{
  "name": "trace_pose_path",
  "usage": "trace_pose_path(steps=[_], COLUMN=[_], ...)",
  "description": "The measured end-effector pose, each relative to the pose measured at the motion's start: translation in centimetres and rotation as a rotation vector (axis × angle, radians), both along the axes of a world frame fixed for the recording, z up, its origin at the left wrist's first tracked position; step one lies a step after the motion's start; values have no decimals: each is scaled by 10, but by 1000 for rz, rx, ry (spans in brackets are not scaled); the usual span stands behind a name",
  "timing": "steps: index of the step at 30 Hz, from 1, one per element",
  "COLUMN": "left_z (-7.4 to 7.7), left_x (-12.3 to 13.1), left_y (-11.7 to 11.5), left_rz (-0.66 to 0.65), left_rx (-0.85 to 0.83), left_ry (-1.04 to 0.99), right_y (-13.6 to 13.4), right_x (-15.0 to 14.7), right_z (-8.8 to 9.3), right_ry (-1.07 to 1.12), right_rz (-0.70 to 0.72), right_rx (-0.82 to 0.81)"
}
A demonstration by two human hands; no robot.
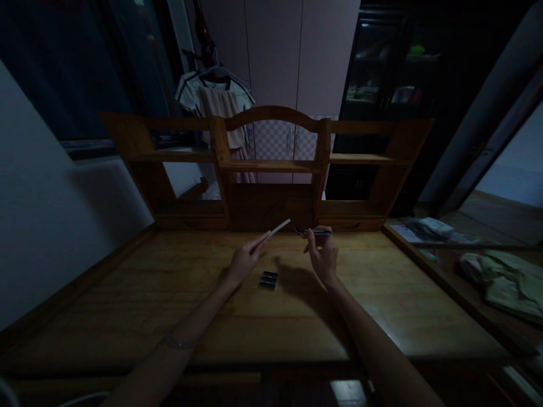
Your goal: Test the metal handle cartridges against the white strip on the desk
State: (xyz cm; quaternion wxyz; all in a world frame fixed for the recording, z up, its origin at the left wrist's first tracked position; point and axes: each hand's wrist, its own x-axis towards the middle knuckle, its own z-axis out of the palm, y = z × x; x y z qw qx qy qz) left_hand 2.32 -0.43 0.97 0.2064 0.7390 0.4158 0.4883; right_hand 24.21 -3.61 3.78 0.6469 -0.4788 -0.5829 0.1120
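Note:
My left hand (245,261) is closed on a thin, pale, flat stick (279,227), which slants up and to the right from the fingertips. Opposite it, my right hand (323,252) pinches a slim dark tool (311,232) with a shiny edge; its narrow end points left toward the stick, and the two stay a little apart. The light is too dim to make out the tool's exact kind. Below and between both hands, several small black pieces (268,280) lie side by side on the wooden desk (178,316).
A wooden shelf unit (271,165) stands along the desk's far edge. To the right, a lower surface holds a plastic-wrapped bundle (432,227) and a crumpled pale cloth (509,282). Clothes on a hanger (216,93) hang behind the shelves.

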Motion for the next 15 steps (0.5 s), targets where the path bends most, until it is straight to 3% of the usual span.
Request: trace_pose_path(steps=[4,10,15], left_z=[1,0,3], left_x=[1,1,4], left_y=[-2,-2,-5], left_rz=[-83,-45,-114], left_rx=[10,-44,-26], left_ry=[22,20,9], right_y=[1,2,4], right_x=[0,2,2], right_z=[-1,-3,-6], right_ry=[-16,-102,-155], right_rz=[-5,-38,-54], right_rx=[8,21,51])
